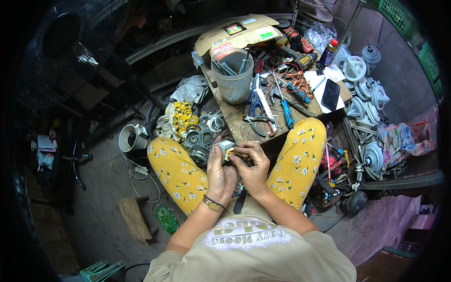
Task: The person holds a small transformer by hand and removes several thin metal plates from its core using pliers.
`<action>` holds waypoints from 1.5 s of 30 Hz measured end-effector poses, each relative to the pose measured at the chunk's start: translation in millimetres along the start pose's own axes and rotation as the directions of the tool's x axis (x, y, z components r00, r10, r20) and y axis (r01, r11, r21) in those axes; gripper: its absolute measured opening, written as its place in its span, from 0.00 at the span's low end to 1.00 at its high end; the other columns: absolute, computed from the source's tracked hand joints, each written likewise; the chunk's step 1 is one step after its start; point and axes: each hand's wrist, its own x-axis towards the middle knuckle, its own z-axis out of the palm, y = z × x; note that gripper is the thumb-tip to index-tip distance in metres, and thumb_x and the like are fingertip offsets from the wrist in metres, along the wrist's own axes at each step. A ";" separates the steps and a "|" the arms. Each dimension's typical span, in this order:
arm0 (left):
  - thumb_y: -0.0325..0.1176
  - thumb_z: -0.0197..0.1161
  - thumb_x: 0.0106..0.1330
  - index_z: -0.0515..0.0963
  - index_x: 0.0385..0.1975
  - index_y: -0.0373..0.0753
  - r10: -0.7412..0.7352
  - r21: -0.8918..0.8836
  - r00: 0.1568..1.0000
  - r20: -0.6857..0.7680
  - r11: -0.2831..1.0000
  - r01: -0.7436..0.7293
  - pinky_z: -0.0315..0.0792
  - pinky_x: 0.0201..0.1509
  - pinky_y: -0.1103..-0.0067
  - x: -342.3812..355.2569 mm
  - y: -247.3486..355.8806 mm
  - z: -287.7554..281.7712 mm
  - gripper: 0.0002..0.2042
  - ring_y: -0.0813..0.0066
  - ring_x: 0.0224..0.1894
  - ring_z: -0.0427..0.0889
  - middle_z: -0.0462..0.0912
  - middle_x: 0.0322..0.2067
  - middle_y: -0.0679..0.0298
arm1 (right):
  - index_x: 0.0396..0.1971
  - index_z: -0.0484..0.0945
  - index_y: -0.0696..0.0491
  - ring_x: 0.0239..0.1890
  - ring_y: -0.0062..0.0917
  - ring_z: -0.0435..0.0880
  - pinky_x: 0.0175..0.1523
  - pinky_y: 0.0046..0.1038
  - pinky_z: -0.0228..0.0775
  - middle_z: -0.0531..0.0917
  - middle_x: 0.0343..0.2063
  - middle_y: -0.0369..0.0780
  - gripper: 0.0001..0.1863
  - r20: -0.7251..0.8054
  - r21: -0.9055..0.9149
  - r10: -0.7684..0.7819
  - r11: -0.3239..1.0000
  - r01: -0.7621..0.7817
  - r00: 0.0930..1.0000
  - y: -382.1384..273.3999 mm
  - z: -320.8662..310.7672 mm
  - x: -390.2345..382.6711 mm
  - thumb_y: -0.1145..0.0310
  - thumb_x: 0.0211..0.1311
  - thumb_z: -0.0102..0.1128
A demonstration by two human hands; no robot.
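Above my lap, my left hand (220,174) is closed round a small boxy part (226,147) with pale grey metal sides and a yellow and dark face, like a small transformer. My right hand (253,165) pinches the same part from its right side, thumb and fingertips pressed against the yellow face. Fingers cover much of it, so its full shape is hidden. Beyond my hands is the wooden workbench (238,126). Near its front edge lie pliers (255,124), blue-handled scissors (254,101) and a blue-handled screwdriver (287,114).
A clear plastic bucket (231,85) with grey rods stands on the bench beside a phone (330,95) and copper wire (300,81). Round metal motor parts (199,136) lie left of my hands. White plastic parts (371,98) crowd the right; a fan (66,42) stands far left.
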 end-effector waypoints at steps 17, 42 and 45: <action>0.42 0.59 0.67 0.56 0.64 0.39 0.224 0.233 0.967 0.121 0.941 -0.247 0.73 0.56 0.73 -19.2 -2.2 15.0 0.30 0.64 0.52 0.76 0.73 0.49 0.58 | 0.30 0.77 0.62 0.34 0.15 0.76 0.40 0.19 0.69 0.80 0.29 0.36 0.03 0.196 0.335 0.256 0.890 -0.310 0.947 -30.5 -21.5 -8.3 0.78 0.60 0.60; 0.48 0.60 0.65 0.56 0.62 0.42 0.164 0.244 0.968 0.188 0.947 -0.208 0.75 0.51 0.72 -38.3 -1.4 33.5 0.31 0.67 0.50 0.78 0.75 0.46 0.59 | 0.33 0.75 0.60 0.36 0.16 0.76 0.43 0.20 0.69 0.79 0.32 0.37 0.03 0.216 0.469 0.145 0.852 -0.233 0.966 -31.2 -35.6 -15.9 0.77 0.62 0.59; 0.50 0.56 0.67 0.57 0.63 0.44 -0.056 0.099 0.991 0.119 0.994 0.045 0.75 0.50 0.73 -36.0 8.0 31.0 0.29 0.68 0.50 0.77 0.75 0.48 0.60 | 0.31 0.74 0.59 0.31 0.16 0.75 0.37 0.18 0.70 0.78 0.29 0.36 0.05 0.295 0.461 0.266 0.802 -0.380 0.918 -32.0 -39.6 -10.9 0.73 0.63 0.59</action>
